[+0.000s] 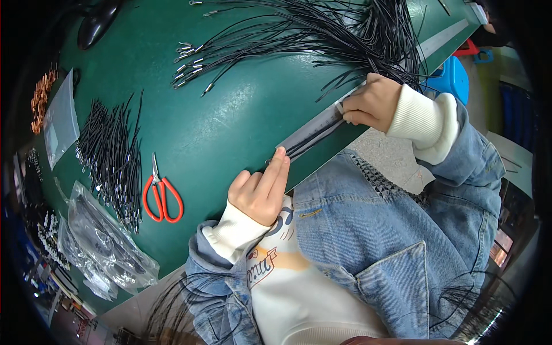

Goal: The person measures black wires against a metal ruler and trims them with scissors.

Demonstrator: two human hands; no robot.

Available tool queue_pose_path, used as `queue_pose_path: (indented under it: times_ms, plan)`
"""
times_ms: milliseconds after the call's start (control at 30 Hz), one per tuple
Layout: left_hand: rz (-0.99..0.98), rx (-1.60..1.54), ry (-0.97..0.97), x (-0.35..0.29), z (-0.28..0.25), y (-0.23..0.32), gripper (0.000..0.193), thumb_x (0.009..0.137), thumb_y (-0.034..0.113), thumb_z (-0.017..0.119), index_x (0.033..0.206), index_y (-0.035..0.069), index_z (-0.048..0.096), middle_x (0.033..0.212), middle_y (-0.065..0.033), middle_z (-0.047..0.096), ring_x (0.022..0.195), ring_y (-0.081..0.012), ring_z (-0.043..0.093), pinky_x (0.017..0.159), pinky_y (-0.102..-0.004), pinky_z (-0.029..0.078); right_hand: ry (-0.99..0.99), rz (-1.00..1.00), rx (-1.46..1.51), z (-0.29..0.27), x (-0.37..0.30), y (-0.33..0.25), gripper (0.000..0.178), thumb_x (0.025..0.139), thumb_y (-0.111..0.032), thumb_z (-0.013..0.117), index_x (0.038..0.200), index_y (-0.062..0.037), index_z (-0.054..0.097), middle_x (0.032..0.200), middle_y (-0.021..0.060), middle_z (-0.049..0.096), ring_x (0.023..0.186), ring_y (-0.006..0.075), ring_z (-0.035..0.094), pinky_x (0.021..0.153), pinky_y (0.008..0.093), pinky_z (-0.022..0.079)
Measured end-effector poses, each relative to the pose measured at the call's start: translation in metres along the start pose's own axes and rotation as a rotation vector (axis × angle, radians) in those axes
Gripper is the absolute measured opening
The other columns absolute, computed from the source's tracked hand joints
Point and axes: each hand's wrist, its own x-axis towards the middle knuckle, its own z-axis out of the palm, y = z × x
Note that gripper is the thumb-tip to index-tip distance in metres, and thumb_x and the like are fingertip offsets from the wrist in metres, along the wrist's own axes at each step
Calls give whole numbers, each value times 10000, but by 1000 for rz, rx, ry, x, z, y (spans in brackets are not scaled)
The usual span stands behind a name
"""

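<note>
Black cords lie along a grey ruler by the near edge of the green table. My left hand has its index and middle fingertips pressed together on the cords' left end, where a small metal loop peeks out. At the other end, my right hand is closed with thumb and fingers pinched on the cords over the ruler. Just beyond my right hand spreads a big bundle of long black cords, several of them tipped with silver metal ends.
Red-handled scissors lie left of my left hand. Past them are a pile of short black cords, clear plastic bags and copper-coloured pieces. A black rounded object stands at the far left. A blue stool is beyond the table's right edge.
</note>
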Motion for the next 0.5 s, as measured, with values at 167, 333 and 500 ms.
queue_pose_path:
  times_ms: [167, 333, 500]
  plan:
    - [-181, -105, 155, 6, 2, 5, 232, 692, -12, 714, 919, -4, 665, 1034, -119, 656, 498, -125, 512, 503, -242, 413, 298, -140, 43, 9, 3, -3, 163, 861, -244, 561, 821, -92, 606, 714, 23, 607, 697, 193, 588, 710, 305, 373]
    - [-415, -128, 211, 3, 0, 8, 234, 703, -7, 727, 927, 22, 667, 1078, -113, 571, 515, -133, 500, 510, -252, 445, 384, -183, 167, -5, 15, -4, 158, 863, -234, 565, 808, -93, 611, 697, 27, 596, 681, 200, 585, 683, 299, 380]
    - [-516, -102, 262, 0, -3, 6, 170, 717, -21, 721, 876, 9, 670, 1059, -123, 538, 537, -135, 504, 501, -253, 426, 526, -204, 88, 6, 30, -2, 104, 839, -190, 601, 851, -100, 651, 745, 16, 603, 724, 188, 573, 739, 304, 377]
